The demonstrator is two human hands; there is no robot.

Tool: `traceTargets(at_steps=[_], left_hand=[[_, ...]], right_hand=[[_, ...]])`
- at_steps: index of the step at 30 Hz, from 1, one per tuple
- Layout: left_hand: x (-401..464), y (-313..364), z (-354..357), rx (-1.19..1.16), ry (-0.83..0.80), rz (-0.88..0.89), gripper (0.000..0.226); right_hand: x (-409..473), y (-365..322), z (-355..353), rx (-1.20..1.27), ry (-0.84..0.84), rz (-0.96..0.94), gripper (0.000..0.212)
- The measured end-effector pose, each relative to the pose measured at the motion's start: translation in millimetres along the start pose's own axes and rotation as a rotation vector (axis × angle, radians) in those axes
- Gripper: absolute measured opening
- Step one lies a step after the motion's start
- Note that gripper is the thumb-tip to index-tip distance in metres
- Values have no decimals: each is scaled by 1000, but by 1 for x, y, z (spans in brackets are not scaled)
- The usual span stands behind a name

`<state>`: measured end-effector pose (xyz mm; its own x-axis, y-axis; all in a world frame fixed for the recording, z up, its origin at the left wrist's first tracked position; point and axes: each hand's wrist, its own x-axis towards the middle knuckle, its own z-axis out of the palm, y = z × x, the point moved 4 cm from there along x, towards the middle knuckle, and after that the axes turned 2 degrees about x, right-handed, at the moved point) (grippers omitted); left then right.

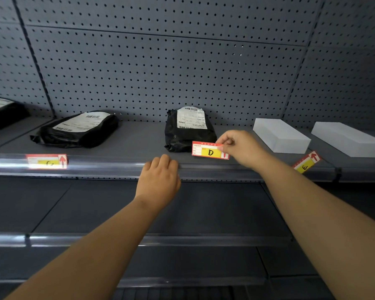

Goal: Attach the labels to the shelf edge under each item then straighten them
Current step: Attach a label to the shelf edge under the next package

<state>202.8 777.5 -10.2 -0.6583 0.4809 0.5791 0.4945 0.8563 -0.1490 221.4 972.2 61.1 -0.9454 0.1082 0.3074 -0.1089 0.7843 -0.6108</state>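
Observation:
My right hand (240, 148) pinches the right end of a red and yellow label marked D (208, 150), held just above the shelf edge strip (108, 166) in front of a black parcel (187, 135). My left hand (160, 176) rests on the strip just left of that label, fingers curled over the edge with nothing in them. A label marked C (47, 161) sits level in the strip under another black parcel (78, 131). A label marked E (306, 162) hangs tilted at the edge below a white box (279, 135).
A second white box (349, 139) lies at the far right and part of another black parcel (2, 114) at the far left. Grey pegboard (160, 61) backs the shelf. Lower shelves (160, 213) run beneath my arms.

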Motion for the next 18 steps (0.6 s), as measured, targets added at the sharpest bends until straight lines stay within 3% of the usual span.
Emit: traceTargets(at_steps=[10,18], left_hand=[[7,1,0,3,-124,0,31],[1,-3,-1,-89,-119,1,31]], right_hand=[[-1,0,21,76,7,11,10],[-3,-1,38,-14,-41,-23,9]])
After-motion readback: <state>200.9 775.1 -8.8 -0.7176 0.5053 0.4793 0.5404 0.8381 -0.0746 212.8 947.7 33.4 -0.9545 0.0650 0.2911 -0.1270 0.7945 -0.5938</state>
